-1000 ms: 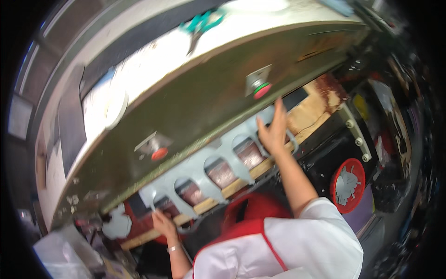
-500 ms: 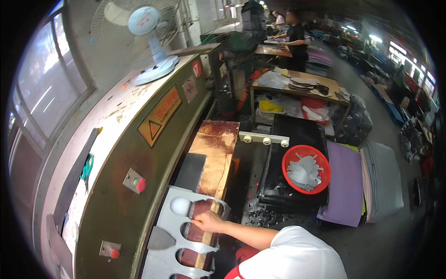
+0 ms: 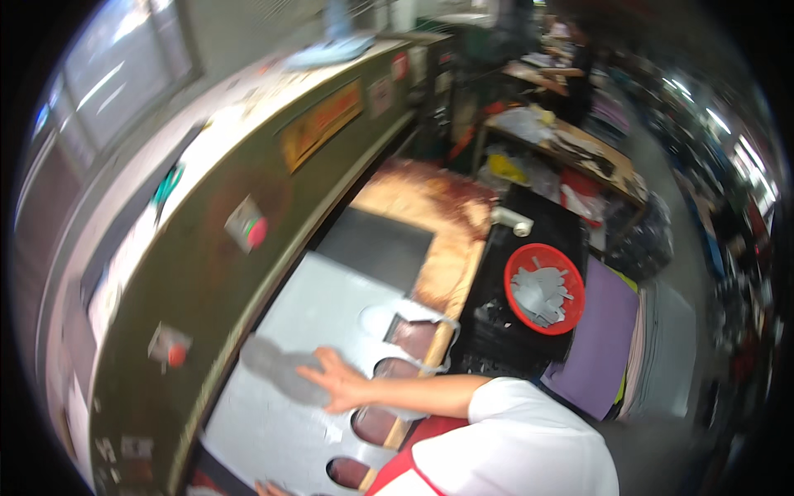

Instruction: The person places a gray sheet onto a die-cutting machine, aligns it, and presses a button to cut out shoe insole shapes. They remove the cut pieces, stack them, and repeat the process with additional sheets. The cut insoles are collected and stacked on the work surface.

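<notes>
Currently the right hand (image 3: 339,382) lies flat, fingers spread, on a grey sole-shaped cutout (image 3: 277,366) resting on the grey sheet (image 3: 322,306) with oval holes, on the press bed beside the green machine (image 3: 207,248). Left hand (image 3: 266,488) barely shows at the lower edge; finger state cannot be told. Red basket (image 3: 571,318) of grey pieces sits right.
</notes>
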Demonstrator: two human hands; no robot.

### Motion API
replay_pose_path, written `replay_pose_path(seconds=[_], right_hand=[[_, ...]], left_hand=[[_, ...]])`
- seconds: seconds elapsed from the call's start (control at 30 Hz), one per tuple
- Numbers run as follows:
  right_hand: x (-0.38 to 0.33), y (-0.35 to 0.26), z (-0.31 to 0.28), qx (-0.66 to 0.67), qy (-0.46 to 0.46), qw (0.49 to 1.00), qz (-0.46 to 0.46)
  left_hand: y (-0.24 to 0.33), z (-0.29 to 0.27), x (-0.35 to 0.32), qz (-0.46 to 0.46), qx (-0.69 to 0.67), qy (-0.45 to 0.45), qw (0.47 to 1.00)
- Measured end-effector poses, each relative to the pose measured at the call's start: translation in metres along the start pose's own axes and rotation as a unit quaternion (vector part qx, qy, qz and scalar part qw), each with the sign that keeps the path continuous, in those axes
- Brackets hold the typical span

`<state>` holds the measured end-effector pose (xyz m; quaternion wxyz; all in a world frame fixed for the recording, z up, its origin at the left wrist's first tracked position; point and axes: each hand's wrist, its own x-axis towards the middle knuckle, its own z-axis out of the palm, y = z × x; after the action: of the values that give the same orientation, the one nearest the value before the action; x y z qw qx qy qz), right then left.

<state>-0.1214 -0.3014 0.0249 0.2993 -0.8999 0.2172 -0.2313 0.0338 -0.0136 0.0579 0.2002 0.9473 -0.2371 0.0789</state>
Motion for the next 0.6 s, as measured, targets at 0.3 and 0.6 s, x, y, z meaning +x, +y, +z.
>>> replay_pose_path(seconds=[0.3,0.6], right_hand=[[-0.030,-0.027,-0.089,0.481,-0.043,0.836,0.260],[-0.020,0.022,-0.083,-0.052,0.054,0.997,0.021]], left_hand=[[-0.036,-0.006,-0.076,-0.030,-0.087,-0.020,0.996],[-0.030,-0.006,-0.079,-0.067,-0.115,-0.021,0.991]])
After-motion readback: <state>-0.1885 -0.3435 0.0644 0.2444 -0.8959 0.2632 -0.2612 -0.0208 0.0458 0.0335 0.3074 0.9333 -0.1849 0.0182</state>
